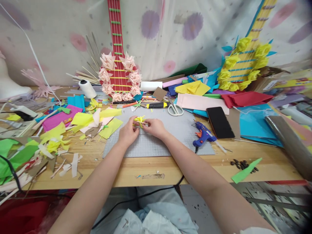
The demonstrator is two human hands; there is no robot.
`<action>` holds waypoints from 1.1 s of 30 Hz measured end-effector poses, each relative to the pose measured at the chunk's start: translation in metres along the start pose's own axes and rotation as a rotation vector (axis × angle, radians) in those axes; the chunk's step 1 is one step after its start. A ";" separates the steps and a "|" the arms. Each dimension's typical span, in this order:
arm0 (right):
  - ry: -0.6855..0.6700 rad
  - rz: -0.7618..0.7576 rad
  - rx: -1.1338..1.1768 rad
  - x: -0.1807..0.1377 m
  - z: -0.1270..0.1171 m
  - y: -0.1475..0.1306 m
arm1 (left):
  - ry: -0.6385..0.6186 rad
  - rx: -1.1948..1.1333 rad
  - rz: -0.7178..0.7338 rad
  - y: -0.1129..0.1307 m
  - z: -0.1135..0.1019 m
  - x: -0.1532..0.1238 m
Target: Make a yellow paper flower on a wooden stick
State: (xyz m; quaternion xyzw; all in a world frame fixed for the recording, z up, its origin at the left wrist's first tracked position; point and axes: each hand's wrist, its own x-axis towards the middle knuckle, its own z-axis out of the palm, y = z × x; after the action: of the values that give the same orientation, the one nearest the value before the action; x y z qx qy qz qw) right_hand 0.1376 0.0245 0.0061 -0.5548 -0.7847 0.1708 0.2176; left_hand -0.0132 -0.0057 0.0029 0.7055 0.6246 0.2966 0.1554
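- The left hand (128, 132) and right hand (154, 127) meet at frame centre, fingers pinched on a yellow paper flower (139, 121).
- Beneath them, a grey cutting mat (161, 143) lies on the desk (136, 170).
- A black phone (220, 122) lies right of centre.
- A blue glue gun (203, 135) rests beside the phone.

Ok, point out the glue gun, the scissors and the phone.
glue gun (202, 135), head view, on its blue body.
scissors (175, 110), head view, on the white handles.
phone (220, 122), head view, middle of the dark screen.

One head-worn camera looks forward and down, close over the worktable (151, 169).
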 end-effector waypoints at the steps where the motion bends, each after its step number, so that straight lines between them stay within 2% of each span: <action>1: 0.002 0.012 0.034 0.000 0.000 0.001 | -0.011 0.011 -0.002 0.000 0.000 0.000; 8: 0.014 -0.039 0.150 0.000 0.003 0.000 | -0.038 0.015 0.084 -0.005 0.006 0.003; 13: 0.017 -0.074 0.182 -0.001 0.005 0.002 | 0.004 0.013 0.133 -0.010 0.008 0.004; 20: 0.038 -0.119 0.078 -0.002 0.005 0.000 | 0.023 -0.009 0.106 -0.012 0.009 0.004; 26: 0.065 -0.148 0.020 -0.002 0.005 0.000 | 0.021 0.018 0.155 -0.011 0.007 0.001; 33: 0.084 -0.162 -0.025 -0.003 0.003 -0.004 | 0.097 0.073 0.222 -0.010 0.005 0.002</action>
State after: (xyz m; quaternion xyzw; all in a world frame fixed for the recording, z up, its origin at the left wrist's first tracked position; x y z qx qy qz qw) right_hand 0.1334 0.0205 0.0048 -0.4988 -0.8192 0.1194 0.2564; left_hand -0.0178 -0.0009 -0.0065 0.7602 0.5600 0.3228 0.0655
